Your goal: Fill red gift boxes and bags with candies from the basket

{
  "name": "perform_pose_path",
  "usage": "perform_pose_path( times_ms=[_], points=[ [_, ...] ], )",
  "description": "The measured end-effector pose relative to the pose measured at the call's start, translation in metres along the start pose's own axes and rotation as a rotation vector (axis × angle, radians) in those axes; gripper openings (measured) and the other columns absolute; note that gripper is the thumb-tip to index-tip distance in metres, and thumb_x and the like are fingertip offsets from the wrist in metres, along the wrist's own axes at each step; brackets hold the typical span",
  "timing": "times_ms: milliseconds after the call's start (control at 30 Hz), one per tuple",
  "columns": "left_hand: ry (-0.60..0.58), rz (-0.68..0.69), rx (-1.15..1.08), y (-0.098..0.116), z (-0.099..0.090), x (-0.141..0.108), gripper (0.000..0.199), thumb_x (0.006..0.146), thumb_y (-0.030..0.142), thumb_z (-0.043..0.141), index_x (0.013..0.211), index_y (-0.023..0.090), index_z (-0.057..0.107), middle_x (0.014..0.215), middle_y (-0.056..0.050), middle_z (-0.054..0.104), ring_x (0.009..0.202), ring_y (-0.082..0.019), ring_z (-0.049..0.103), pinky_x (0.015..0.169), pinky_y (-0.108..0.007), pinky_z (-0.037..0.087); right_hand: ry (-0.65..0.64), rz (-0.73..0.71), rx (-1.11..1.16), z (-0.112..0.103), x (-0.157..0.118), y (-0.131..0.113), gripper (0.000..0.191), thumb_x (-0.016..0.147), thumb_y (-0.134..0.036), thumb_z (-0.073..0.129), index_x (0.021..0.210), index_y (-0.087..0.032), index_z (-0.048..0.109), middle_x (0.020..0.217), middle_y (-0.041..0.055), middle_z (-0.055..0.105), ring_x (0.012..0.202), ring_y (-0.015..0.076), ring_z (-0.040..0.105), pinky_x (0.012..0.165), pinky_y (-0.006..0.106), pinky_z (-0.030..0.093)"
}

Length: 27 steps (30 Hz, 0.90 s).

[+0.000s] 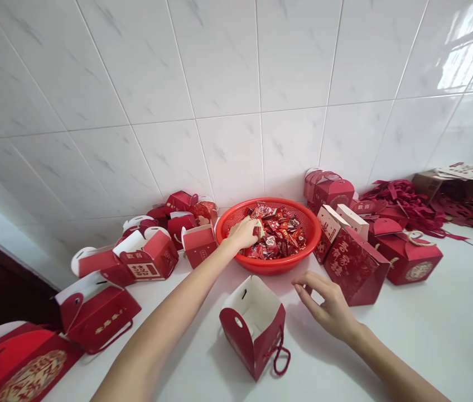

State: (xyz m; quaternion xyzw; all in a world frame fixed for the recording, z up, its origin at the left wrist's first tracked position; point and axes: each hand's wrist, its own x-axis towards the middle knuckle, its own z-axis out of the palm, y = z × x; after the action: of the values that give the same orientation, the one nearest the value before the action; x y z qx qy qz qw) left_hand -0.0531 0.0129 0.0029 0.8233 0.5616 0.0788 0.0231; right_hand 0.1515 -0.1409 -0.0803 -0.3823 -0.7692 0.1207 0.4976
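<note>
My left hand (244, 233) reaches into a red plastic basket (310, 237) heaped with small wrapped candies (280, 233). Its fingers are closed at a pale gold wrapped candy (259, 228); the fingertips are partly hidden. Over the table, right of an open gift box, my right hand (324, 300) has its thumb and forefinger tips together, with nothing visible between them. That red gift box (242, 335) stands upright in front of the basket. Its top is open, its white inside looks bare, and a dark red cord loop (281, 357) hangs from its right side.
Several red gift boxes (148, 259) with open tops stand at the left. More boxes (356, 265), some closed, are at the right. Dark red ribbons (404, 201) and a brown carton (426, 184) lie farther right. A tiled wall (228, 151) rises behind the white table (441, 335).
</note>
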Motion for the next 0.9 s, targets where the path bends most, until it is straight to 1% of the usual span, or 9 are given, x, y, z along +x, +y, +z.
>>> perform_pose_path(
  times_ms=[100, 233, 300, 367, 467, 567, 633, 800, 900],
  points=[
    [-0.061, 0.026, -0.032, 0.001, 0.0, 0.001, 0.027, 0.077, 0.011, 0.065, 0.1, 0.021, 0.074, 0.106, -0.007, 0.074, 0.102, -0.026, 0.068, 0.089, -0.033, 0.053, 0.003, 0.058, 0.05, 0.0, 0.0, -0.001, 0.024, 0.099, -0.034, 0.051, 0.087, -0.02, 0.066, 0.071, 0.0033, 0.065, 0.06, 0.0149, 0.06, 0.058, 0.027, 0.05],
    [0.203, 0.259, -0.481, 0.007, -0.004, -0.004, 0.014, 0.081, 0.012, 0.061, 0.082, 0.019, 0.073, 0.108, -0.009, 0.072, 0.11, -0.023, 0.065, 0.102, -0.034, 0.049, -0.026, 0.284, 0.247, -0.004, 0.005, -0.002, 0.03, 0.095, -0.047, 0.056, 0.088, -0.019, 0.067, 0.072, 0.0026, 0.066, 0.056, 0.0138, 0.059, 0.055, 0.027, 0.049],
    [0.244, 0.395, -0.795, 0.014, -0.009, -0.014, 0.011, 0.082, 0.017, 0.062, 0.078, 0.018, 0.073, 0.117, -0.012, 0.07, 0.12, -0.024, 0.061, 0.105, -0.037, 0.048, -0.048, 0.4, 0.436, -0.008, 0.008, -0.001, 0.035, 0.093, -0.052, 0.059, 0.093, -0.018, 0.068, 0.075, 0.0025, 0.066, 0.054, 0.0127, 0.058, 0.056, 0.028, 0.05],
    [0.16, 0.484, -1.011, 0.022, -0.014, -0.03, 0.011, 0.083, 0.024, 0.066, 0.079, 0.018, 0.074, 0.122, -0.014, 0.069, 0.122, -0.028, 0.061, 0.103, -0.042, 0.049, -0.068, 0.457, 0.681, -0.01, 0.011, -0.001, 0.042, 0.092, -0.057, 0.058, 0.101, -0.017, 0.067, 0.078, 0.0037, 0.067, 0.054, 0.0126, 0.058, 0.059, 0.029, 0.051],
    [-0.013, 0.607, -1.046, 0.037, -0.02, -0.054, 0.01, 0.082, 0.025, 0.07, 0.079, 0.019, 0.078, 0.13, -0.012, 0.067, 0.124, -0.031, 0.06, 0.107, -0.047, 0.046, -0.116, 0.463, 1.024, -0.011, 0.014, -0.002, 0.054, 0.09, -0.067, 0.054, 0.113, -0.018, 0.065, 0.086, 0.0067, 0.07, 0.057, 0.0141, 0.061, 0.061, 0.032, 0.052],
    [-0.236, 0.736, -0.971, 0.047, -0.021, -0.067, 0.014, 0.08, 0.017, 0.068, 0.083, 0.022, 0.081, 0.146, -0.007, 0.057, 0.133, -0.031, 0.054, 0.112, -0.044, 0.042, -0.092, 0.52, 1.131, -0.009, 0.015, -0.005, 0.048, 0.091, -0.064, 0.056, 0.102, -0.019, 0.067, 0.083, 0.0041, 0.067, 0.058, 0.0139, 0.062, 0.063, 0.032, 0.053],
    [-0.29, 0.79, -0.951, 0.046, -0.021, -0.064, 0.025, 0.074, 0.011, 0.066, 0.089, 0.023, 0.082, 0.152, -0.004, 0.051, 0.138, -0.031, 0.049, 0.114, -0.043, 0.039, -0.026, 0.59, 1.11, -0.008, 0.016, -0.007, 0.04, 0.091, -0.058, 0.061, 0.091, -0.018, 0.068, 0.077, 0.0017, 0.064, 0.058, 0.0134, 0.061, 0.062, 0.03, 0.053],
    [-0.154, 0.556, -0.976, 0.024, -0.021, -0.024, 0.029, 0.073, 0.017, 0.061, 0.095, 0.018, 0.079, 0.147, -0.009, 0.055, 0.111, -0.028, 0.067, 0.089, -0.038, 0.056, 0.108, 0.667, 1.137, -0.01, 0.017, -0.005, 0.034, 0.085, -0.051, 0.071, 0.088, -0.018, 0.071, 0.081, 0.0031, 0.067, 0.058, 0.0131, 0.059, 0.058, 0.029, 0.051],
    [-0.106, 0.323, -0.742, 0.007, -0.014, 0.003, 0.027, 0.076, 0.02, 0.058, 0.094, 0.015, 0.077, 0.11, -0.01, 0.075, 0.096, -0.024, 0.071, 0.084, -0.033, 0.056, 0.153, 0.715, 1.186, -0.014, 0.018, -0.003, 0.034, 0.082, -0.051, 0.074, 0.085, -0.017, 0.072, 0.081, 0.0043, 0.069, 0.059, 0.0143, 0.06, 0.057, 0.029, 0.051]
  ],
)
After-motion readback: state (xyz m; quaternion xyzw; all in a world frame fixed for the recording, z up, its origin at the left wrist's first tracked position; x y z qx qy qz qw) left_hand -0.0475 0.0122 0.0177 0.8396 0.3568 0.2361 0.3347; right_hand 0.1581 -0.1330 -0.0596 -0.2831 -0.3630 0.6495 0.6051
